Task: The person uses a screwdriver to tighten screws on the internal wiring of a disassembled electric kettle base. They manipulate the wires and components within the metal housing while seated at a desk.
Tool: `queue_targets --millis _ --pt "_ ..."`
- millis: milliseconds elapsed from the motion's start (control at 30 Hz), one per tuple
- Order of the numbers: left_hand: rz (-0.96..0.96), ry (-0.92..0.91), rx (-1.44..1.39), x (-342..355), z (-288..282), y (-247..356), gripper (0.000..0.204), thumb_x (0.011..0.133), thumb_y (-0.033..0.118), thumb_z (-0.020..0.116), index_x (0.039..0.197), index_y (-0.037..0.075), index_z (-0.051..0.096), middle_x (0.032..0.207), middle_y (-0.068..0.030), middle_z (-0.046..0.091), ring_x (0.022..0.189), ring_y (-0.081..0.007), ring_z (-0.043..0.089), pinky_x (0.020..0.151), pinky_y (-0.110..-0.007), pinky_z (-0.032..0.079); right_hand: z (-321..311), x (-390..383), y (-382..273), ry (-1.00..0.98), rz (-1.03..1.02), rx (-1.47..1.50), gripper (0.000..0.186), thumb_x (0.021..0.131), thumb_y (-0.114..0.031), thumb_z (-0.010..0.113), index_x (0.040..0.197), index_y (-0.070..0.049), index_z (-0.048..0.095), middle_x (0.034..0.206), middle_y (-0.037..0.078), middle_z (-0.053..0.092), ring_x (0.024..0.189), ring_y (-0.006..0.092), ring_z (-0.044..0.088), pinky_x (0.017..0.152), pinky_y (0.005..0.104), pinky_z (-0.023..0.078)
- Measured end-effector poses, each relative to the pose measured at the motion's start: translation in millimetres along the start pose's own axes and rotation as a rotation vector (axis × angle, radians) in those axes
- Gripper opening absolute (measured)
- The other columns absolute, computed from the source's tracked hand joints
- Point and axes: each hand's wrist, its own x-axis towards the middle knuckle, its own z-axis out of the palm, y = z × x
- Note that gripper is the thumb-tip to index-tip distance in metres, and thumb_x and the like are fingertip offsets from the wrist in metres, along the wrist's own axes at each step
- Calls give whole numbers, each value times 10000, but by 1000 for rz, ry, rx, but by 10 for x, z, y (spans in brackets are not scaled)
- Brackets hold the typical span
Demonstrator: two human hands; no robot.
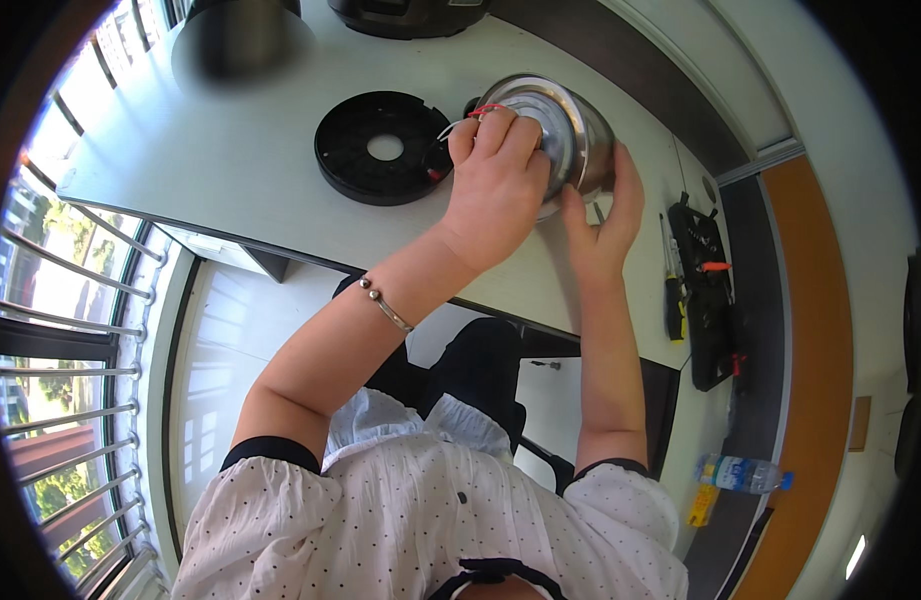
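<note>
A shiny metal pot (596, 128) lies tipped on the desk, its round metal end turned toward my left hand (500, 175). Those left fingers are curled closed against that end, and what they pinch is hidden. Red and white wires (492, 108) stick out by the knuckles. Around the pot's right side, my right hand (610, 210) holds it, thumb at the near rim and fingers on the far wall. Just left of my left hand, a black round plastic base (355, 160) with a hole in its middle rests on the desk.
The white desk (230, 180) runs beneath everything. To the right are a screwdriver (674, 300) and an open black tool case (708, 290). A plastic bottle (740, 474) lies lower right. At the back stand a black appliance (410, 15) and a blurred dark object (245, 40).
</note>
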Motion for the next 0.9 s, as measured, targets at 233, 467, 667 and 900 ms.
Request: queue_targets --millis 233,467,667,900 --pt "-121 18 -12 -41 30 48 98 627 88 616 722 80 641 922 -23 547 968 -236 495 816 -379 321 11 -17 -30 -3 9 1 756 664 -272 739 1308 9 459 1292 231 483 1137 359 499 927 410 426" --pt "-238 22 -34 -75 9 130 113 624 88 612 735 78 631 921 -30 536 954 -238 492 803 -381 313 13 -22 -10 -19 -40 3 719 762 -351 690 1310 44 441 1308 230 474 1168 362 482 942 413 415" --pt "-239 89 -43 -95 83 130 154 581 194 614 648 61 576 856 -75 490 904 -259 456 767 -386 333 13 -29 -73 -22 -2 14 594 809 -204 577 1321 61 432 1271 202 523 1122 283 531 962 376 406" --pt "-335 67 -156 -113 12 118 98 626 123 667 715 116 626 884 -14 518 895 -223 479 766 -373 300 16 -46 -24 -39 -27 19 602 867 -291 529 1339 63 410 1287 213 513 1146 291 519 980 388 391"
